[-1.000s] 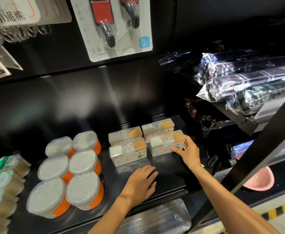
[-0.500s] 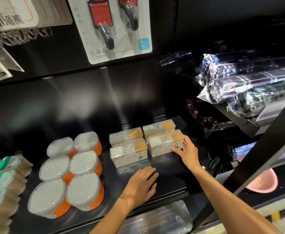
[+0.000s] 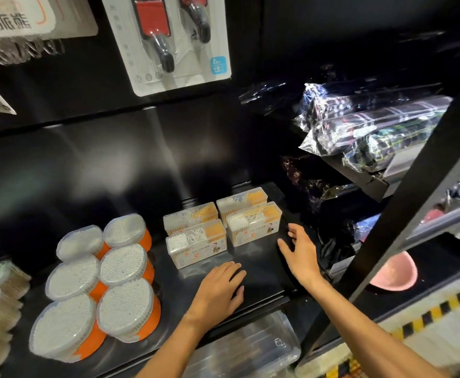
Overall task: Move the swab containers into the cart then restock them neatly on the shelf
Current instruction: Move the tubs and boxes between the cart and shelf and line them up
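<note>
Bare shelf (image 3: 261, 271) lies in front of the rectangular swab boxes (image 3: 253, 223); round tubs (image 3: 122, 266) crowd the left.

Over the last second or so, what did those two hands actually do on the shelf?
The right hand let go of the front right swab box and drew back a little, fingers now spread and apart from it. The left hand stayed flat on the shelf. The boxes and round swab tubs did not move.
</note>
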Tool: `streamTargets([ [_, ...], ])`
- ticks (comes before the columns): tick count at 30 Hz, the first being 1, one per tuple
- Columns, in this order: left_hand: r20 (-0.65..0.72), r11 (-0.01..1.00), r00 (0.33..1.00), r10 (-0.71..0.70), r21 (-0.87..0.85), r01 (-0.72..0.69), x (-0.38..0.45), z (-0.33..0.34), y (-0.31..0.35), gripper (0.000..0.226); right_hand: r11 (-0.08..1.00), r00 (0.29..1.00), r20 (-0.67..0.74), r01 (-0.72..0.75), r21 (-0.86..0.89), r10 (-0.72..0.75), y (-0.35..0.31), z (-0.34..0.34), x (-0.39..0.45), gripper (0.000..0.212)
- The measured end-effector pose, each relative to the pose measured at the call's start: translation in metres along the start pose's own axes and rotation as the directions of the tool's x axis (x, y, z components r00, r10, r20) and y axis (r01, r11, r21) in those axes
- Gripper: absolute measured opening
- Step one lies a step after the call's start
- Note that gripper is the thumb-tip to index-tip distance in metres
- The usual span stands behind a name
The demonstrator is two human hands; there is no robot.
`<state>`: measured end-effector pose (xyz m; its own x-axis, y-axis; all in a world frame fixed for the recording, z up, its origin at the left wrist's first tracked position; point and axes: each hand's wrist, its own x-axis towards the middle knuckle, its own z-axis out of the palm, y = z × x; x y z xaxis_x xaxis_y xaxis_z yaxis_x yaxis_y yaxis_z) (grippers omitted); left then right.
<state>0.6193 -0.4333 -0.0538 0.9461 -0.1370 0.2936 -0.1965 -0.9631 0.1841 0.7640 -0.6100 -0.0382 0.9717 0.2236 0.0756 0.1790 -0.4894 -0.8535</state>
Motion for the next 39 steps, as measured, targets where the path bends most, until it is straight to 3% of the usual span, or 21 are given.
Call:
streamTargets([
  [5, 0.081, 0.988, 0.993, -0.090, -0.120, 0.100, 0.015, -0.005, 0.010, 0.037, 0.958, 0.978, 0.061, 0.209, -0.197, -0.201, -0.006, -0.038, -0.072, 0.044],
  [9, 0.060, 0.937, 0.998, -0.003, -0.348, 0.024, 0.022, -0.006, 0.057, 0.041, 0.942, 0.973, 0.008, 0.224, -0.251, -0.229, -0.002, -0.075, -0.145, 0.041],
  [16, -0.001, 0.775, 0.934, 0.356, -0.558, -0.296, 0.017, -0.001, 0.184, 0.050, 0.929, 0.958, -0.282, -0.057, -0.366, -0.052, 0.029, -0.166, -0.263, 0.042],
  [27, -0.037, 0.556, 0.745, 0.666, -0.642, -0.529, 0.030, 0.048, 0.351, 0.055, 0.868, 0.734, -0.656, -0.431, -0.248, 0.177, 0.102, -0.249, -0.382, 0.056],
  [32, 0.040, 0.573, 0.709, 0.704, -0.622, -0.534, 0.046, 0.095, 0.409, 0.059, 0.833, 0.693, -0.686, -0.501, -0.236, 0.222, 0.155, -0.286, -0.399, 0.059],
  [39, 0.249, 0.710, 0.752, 0.611, -0.593, -0.380, 0.074, 0.166, 0.460, 0.060, 0.786, 0.694, -0.633, -0.581, -0.211, 0.342, 0.247, -0.332, -0.396, 0.062],
])
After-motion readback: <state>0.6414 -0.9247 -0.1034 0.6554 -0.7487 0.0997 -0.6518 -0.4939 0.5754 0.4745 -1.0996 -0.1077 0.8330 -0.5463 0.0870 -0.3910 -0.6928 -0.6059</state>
